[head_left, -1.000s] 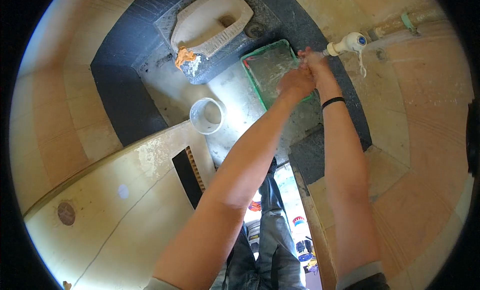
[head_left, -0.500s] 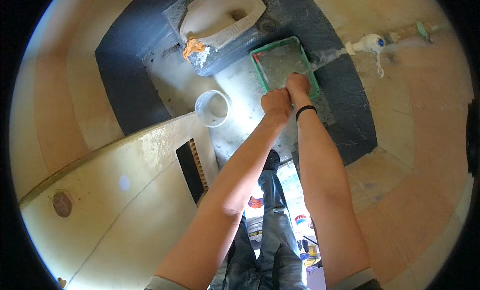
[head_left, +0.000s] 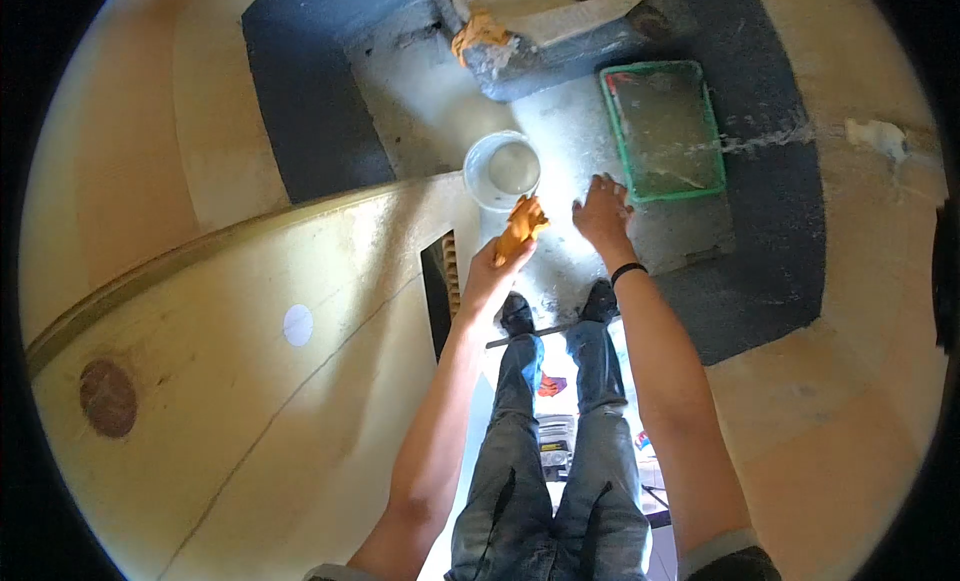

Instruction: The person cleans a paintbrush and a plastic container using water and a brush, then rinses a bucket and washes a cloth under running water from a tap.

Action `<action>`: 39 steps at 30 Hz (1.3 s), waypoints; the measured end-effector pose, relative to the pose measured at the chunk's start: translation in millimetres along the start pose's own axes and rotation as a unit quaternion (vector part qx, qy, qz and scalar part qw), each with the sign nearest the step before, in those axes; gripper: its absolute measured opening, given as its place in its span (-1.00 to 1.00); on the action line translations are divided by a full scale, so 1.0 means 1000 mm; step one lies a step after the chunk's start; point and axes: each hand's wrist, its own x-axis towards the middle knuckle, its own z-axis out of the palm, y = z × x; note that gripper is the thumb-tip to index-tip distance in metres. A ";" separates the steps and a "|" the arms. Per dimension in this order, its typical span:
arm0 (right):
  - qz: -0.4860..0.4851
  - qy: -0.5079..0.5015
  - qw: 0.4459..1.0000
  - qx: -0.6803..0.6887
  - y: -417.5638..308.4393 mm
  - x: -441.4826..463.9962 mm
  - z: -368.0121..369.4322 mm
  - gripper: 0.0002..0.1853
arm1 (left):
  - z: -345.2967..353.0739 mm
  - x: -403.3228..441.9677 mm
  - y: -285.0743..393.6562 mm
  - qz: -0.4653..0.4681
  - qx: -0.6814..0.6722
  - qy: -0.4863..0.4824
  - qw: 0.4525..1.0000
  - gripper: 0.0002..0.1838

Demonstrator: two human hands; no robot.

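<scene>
An orange cloth (head_left: pixel 518 231) is gripped in my left hand (head_left: pixel 497 268), just below the white bucket (head_left: pixel 500 171). My right hand (head_left: pixel 605 216) has its fingers apart and holds nothing; it hovers by the lower left corner of the green-rimmed tray (head_left: pixel 668 131). Water sprays from the white tap (head_left: pixel 877 138) on the right wall toward the tray, which looks full of cloudy water.
A squat toilet pan (head_left: pixel 550 11) stands on a raised dark block at the top, with another orange cloth (head_left: pixel 478 36) at its edge. A pale door (head_left: pixel 250 381) fills the lower left. Tools lie on the floor behind my legs.
My hands have come apart and moved back from the tray. The left one now holds an orange cloth, and the right one has opened. The camera view has shifted.
</scene>
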 end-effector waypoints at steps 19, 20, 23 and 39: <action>-0.306 0.097 0.928 0.191 -0.046 0.066 0.103 -0.86 | -0.020 -0.089 -0.121 -0.077 -0.104 0.135 0.982 -0.52; -0.225 0.118 0.932 0.257 -0.042 0.057 0.069 -0.78 | -0.015 -0.102 -0.098 -0.058 -0.105 0.125 0.985 -0.52; 0.037 0.017 0.844 0.536 -0.004 0.057 0.000 -0.57 | 0.000 -0.125 -0.050 -0.053 -0.136 0.111 0.983 -0.54; -0.046 0.240 0.967 0.075 0.134 -0.035 -0.181 -0.74 | -0.012 -0.223 -0.018 -0.035 -0.121 0.085 0.988 -0.50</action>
